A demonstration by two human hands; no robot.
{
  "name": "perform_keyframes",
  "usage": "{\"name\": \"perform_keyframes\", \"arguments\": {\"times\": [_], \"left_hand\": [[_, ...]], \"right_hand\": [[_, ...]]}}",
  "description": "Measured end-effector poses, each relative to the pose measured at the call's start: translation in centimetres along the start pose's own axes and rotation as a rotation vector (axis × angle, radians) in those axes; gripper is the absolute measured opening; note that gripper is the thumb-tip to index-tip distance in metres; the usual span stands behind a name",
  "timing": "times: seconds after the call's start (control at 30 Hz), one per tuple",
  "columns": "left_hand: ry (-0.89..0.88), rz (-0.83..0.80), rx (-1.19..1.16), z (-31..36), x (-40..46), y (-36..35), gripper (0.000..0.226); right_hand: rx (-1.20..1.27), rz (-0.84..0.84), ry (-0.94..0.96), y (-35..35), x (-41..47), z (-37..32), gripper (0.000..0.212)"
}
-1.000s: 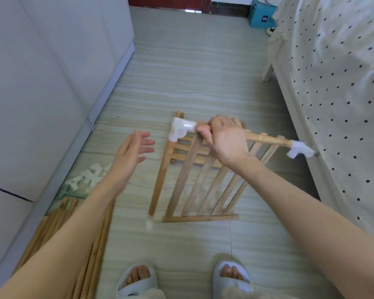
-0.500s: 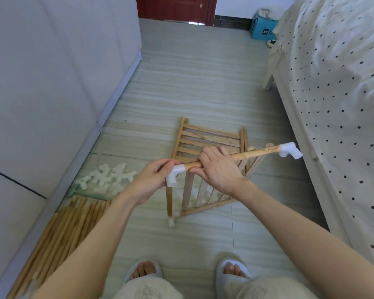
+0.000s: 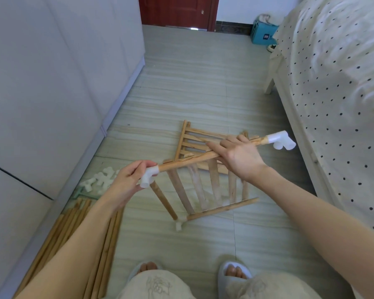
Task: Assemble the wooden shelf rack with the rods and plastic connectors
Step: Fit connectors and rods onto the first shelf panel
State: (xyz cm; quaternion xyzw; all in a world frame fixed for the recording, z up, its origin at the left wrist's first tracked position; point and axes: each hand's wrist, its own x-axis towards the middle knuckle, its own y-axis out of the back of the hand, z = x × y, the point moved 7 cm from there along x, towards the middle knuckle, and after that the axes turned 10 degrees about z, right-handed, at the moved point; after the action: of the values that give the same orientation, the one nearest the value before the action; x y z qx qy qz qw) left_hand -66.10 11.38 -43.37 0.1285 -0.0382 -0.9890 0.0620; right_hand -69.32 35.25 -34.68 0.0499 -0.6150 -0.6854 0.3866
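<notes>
I hold a slatted wooden shelf panel upright over the floor. Its top rod runs from a white plastic connector at the left to another white connector at the right. My left hand grips the left connector. My right hand is curled round the top rod near its middle. A short rod drops from the left connector to a third connector near the floor. A second slatted panel lies flat on the floor behind.
Loose white connectors lie by the white cabinet at the left, with a bundle of spare rods along its base. A bed with a dotted cover fills the right side. My slippered feet are below.
My left hand came from open in the air to the left connector and took hold of it. The panel tilted and moved nearer to me, with its right end raised.
</notes>
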Motion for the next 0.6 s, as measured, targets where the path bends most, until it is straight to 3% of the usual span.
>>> {"name": "perform_keyframes", "arguments": {"times": [0.07, 0.13, 0.27, 0.4, 0.5, 0.53, 0.6], "left_hand": [[-0.113, 0.105, 0.217, 0.9, -0.1, 1.4, 0.023], [-0.217, 0.081, 0.354, 2.0, -0.4, 0.7, 0.021], [-0.352, -0.030, 0.539, 2.7, -1.1, -3.3, 0.039], [-0.369, 0.083, 0.612, 1.9, -0.9, -2.8, 0.029], [-0.344, 0.032, 0.503, 0.9, -0.9, -1.9, 0.027], [-0.310, 0.018, 0.465, 0.3, -1.0, -1.6, 0.027], [-0.204, 0.008, 0.395, -1.4, -1.1, -0.9, 0.028]], "right_hand": [[-0.062, -0.007, 0.079, 1.2, 1.9, -1.8, 0.031], [-0.136, -0.080, 0.184, 1.5, 3.5, -4.3, 0.032], [-0.103, -0.095, 0.229, 2.6, 5.1, -7.9, 0.066], [0.048, 0.084, 0.151, 4.2, 4.3, -7.7, 0.045], [0.209, 0.397, 0.077, 6.1, 1.5, -6.5, 0.023], [0.216, 0.435, 0.060, 5.8, 0.4, -6.1, 0.017], [0.237, 0.393, -0.073, 4.4, -1.4, -4.4, 0.025]]}}
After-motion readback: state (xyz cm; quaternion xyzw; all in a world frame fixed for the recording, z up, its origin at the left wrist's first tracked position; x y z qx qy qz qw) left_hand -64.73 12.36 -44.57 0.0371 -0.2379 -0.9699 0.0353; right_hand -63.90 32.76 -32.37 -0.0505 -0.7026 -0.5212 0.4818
